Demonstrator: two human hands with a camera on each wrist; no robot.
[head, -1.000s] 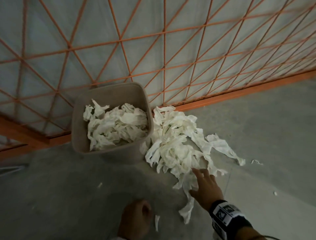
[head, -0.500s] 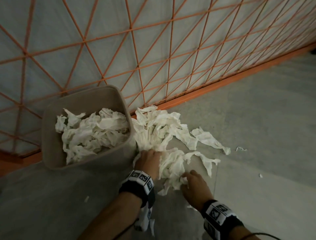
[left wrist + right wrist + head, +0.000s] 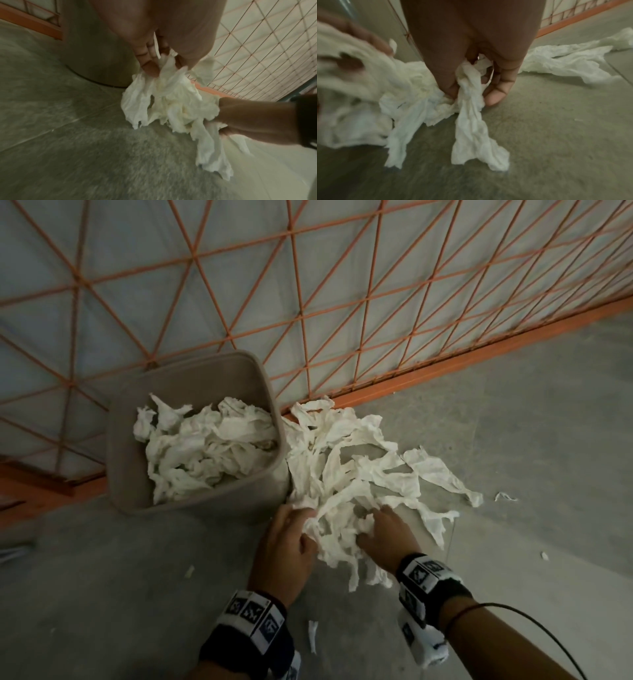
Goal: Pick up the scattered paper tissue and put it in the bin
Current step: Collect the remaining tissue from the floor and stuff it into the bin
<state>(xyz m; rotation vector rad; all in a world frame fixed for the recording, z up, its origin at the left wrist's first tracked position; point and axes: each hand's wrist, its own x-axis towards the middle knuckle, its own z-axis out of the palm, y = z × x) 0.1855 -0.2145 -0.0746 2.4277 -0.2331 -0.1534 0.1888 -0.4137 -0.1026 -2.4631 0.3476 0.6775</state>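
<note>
A heap of torn white paper tissue [image 3: 346, 470] lies on the grey floor, right of a beige bin [image 3: 126, 446] that holds more tissue [image 3: 205, 450]. My left hand [image 3: 291, 532] grips the near left side of the heap beside the bin's wall. In the left wrist view its fingers [image 3: 149, 66] curl into a bunch of tissue [image 3: 169, 102]. My right hand [image 3: 383, 525] grips the near right side. In the right wrist view the thumb and fingers [image 3: 496, 94] pinch a hanging strip of tissue [image 3: 471, 121]. A bundle hangs between both hands just above the floor.
An orange wire-mesh fence [image 3: 342, 302] with an orange base rail [image 3: 496, 350] runs behind the bin. Small tissue scraps [image 3: 312, 640] lie on the concrete floor near my wrists and to the right [image 3: 505, 496]. A long strip [image 3: 442, 474] trails right of the heap.
My left hand came forward from the bottom edge to the heap and took hold of it. My right hand slid into the heap and closed on tissue. The near part gathered between both hands.
</note>
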